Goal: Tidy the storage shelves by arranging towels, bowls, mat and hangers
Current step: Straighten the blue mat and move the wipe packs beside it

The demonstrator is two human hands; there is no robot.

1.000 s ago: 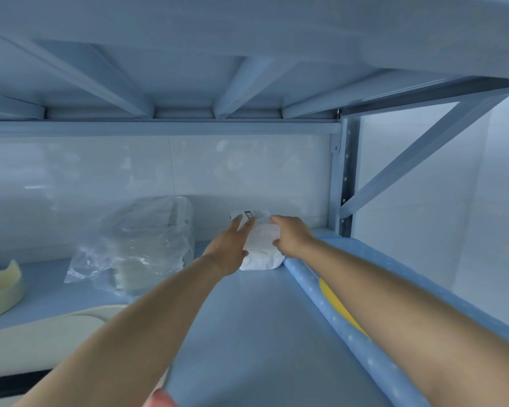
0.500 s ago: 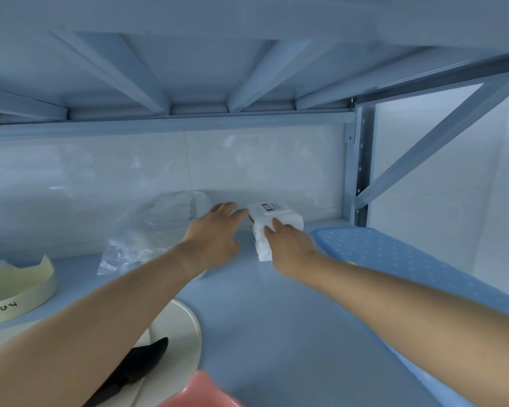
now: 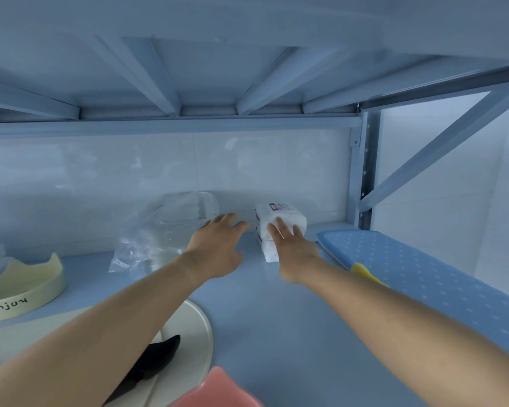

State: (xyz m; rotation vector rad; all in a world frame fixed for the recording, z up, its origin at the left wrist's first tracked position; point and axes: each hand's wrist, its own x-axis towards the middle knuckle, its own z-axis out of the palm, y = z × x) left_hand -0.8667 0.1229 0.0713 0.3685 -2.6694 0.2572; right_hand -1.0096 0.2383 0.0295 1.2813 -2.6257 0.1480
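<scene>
Far off to the left of my left hand sits a cream bowl (image 3: 21,292) with the word "Enjoy" on its side. Closer, just left of that hand, lies a crinkly clear plastic bag (image 3: 159,239). Under my left arm is a round cream plate (image 3: 196,333) with a black thing (image 3: 159,352) on it; I cannot tell what it is. Near my arms, low down, the edge of a pink bowl (image 3: 218,389) pokes in. My left hand (image 3: 218,248) is wide, fingers spread out flat, holding nothing. Its tips are just beside the white pack of towels (image 3: 279,218) but do not seem to touch it. The pack is soft and puffy, wrapped in white, with a small label of dark print on top and dark marks down its left side. It sits at the back of the blue shelf (image 3: 276,324), close to the wall, between my two hands. My right hand (image 3: 294,248) lies on the front of the pack with straight fingers, not curled round it. Just to the right of that hand is a blue mat (image 3: 423,277) with little pale dots, lying flat, and a bit of something yellow (image 3: 365,270) peeks out under its edge.
</scene>
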